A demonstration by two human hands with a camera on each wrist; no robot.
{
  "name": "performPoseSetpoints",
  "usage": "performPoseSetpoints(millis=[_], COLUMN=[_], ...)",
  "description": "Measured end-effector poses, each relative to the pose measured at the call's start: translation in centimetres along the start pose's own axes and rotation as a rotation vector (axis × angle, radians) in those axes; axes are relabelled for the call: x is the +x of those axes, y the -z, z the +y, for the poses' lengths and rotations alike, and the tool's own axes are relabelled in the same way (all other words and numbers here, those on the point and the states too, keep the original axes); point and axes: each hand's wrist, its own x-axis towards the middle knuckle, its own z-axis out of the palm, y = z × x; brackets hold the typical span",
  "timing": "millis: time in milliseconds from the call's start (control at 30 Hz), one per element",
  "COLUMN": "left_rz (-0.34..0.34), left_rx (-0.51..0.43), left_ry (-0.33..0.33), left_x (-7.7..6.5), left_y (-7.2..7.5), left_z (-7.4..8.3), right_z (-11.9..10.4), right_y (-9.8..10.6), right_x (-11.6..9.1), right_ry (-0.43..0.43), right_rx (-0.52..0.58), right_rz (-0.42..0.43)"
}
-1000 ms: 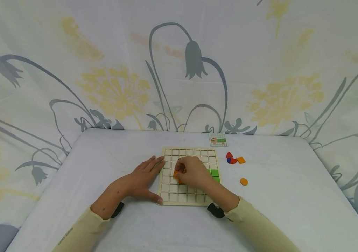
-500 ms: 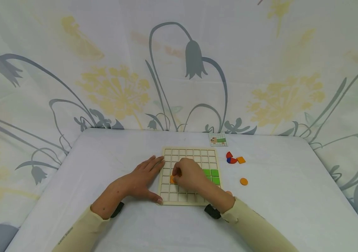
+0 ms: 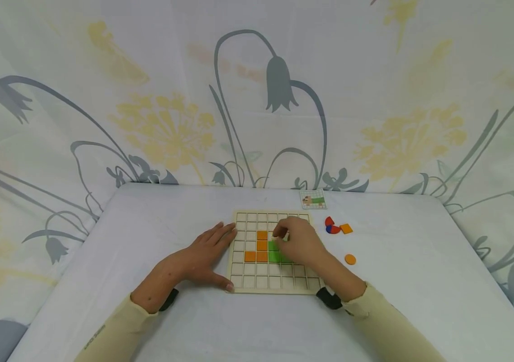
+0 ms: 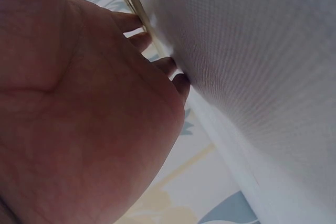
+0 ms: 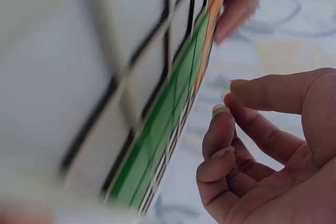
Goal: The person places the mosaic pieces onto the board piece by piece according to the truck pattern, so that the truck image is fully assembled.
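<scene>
Nearest to us are two cream sleeves point(image 3: 114, 327), and under each wrist we see a small black device point(image 3: 329, 298). Before them, on the white-covered worktop point(image 3: 419, 281), lies flat the wooden grid board point(image 3: 275, 291), which is the thing being worked on; it sits around the middle, between the left and right edges of the worktop. The left hand point(image 3: 204, 257) has its fingers extended: the fingertips touch the left edge of the board, and the thumb rests at its near left corner. The right hand point(image 3: 299, 241) is above the board, with fingers loosely bent and released; we see only air between the thumb and the forefinger.

On the board we count four orange squares point(image 3: 262, 245): three make a column, third from the left edge, and one lies beside the lowest, on its left. Green squares point(image 3: 274, 256) adjoin the column on its right side; the right hand covers some part of this group.

Past the board's right edge lies an orange disc point(image 3: 350, 259). Farther there is a loose orange tile point(image 3: 346, 229), near two red pieces point(image 3: 329, 221) and a blue piece point(image 3: 329, 229). Close to the far edge of the worktop we find a pattern card point(image 3: 313, 199), and behind that edge hangs a flowered curtain point(image 3: 278, 83).
</scene>
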Motion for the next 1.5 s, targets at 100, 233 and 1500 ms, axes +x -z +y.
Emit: performPoseSetpoints(millis=[100,233,1500], left_rz=[-0.007,-0.01,0.011], left_rx=[0.01,0.014,-0.005], left_ry=[0.009,0.018,0.0], left_x=[0.0,0.0,-0.1], left_y=[0.1,0.1,-0.1], left_z=[0.0,0.0,0.0], right_z=[1.7,4.2,11.0], right_y=[1.7,3.7,8.7], right_x=[-0.3,-0.6,-1.6], right_ry=[-0.021,-0.041,-0.514], right_rx=[-0.017,-0.056,-0.134], right_rz=[0.035,0.082,-0.008])
